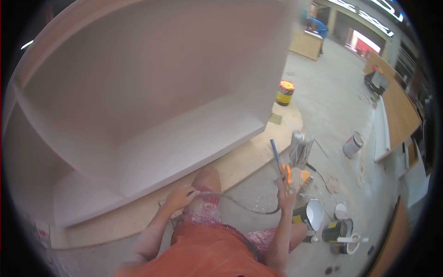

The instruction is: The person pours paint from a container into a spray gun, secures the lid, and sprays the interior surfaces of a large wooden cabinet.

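Observation:
My right hand [286, 197] is closed around an orange air blow gun [287, 177], raised over the floor. A long blue-grey tube [275, 151] points up and away from it. From the gun's lower end a thin grey hose [244, 207] curves leftward across to my thigh. My left hand [181, 198] is closed on the hose near my knee. In front of me stands a large pale cabinet-like shell [194, 134] with a curved inner divider, resting on a light wooden board [244, 161]. Something silvery and crumpled [301, 148] shows just beyond the gun.
Opened cans [334, 231] and a white-lined tub [315, 214] stand close on my right. A yellow can [285, 93] sits on the board's far end, and another can [353, 145] on the floor. Wooden panels [397, 106] lean at right. A person in blue [318, 27] bends over a far bench.

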Action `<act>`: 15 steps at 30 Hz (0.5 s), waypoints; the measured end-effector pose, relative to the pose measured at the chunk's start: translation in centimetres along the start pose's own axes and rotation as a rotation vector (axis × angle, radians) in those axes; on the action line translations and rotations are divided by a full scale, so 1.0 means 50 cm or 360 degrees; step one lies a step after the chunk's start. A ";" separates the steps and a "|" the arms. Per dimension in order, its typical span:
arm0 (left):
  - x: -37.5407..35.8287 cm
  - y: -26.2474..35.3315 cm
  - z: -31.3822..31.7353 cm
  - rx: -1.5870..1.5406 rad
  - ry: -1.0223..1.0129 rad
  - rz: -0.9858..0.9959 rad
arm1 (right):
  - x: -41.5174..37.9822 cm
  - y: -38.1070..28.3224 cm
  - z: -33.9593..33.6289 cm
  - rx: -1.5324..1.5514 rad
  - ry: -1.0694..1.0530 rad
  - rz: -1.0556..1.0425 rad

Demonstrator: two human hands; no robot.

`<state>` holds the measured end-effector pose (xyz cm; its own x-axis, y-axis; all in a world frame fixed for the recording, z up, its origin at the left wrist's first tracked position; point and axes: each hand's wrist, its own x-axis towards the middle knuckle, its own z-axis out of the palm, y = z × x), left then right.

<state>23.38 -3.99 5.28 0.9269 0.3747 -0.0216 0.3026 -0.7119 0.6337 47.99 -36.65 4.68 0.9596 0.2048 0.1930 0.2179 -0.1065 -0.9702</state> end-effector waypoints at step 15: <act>-0.046 -0.031 0.116 0.0298 -0.0197 0.0367 | -0.145 0.271 0.058 -0.0236 -0.0504 0.0036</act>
<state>22.09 -7.18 -0.12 0.9923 0.1240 0.0048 0.1065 -0.8709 0.4797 43.47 -36.77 -10.29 0.8667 0.4898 0.0941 0.2429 -0.2497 -0.9374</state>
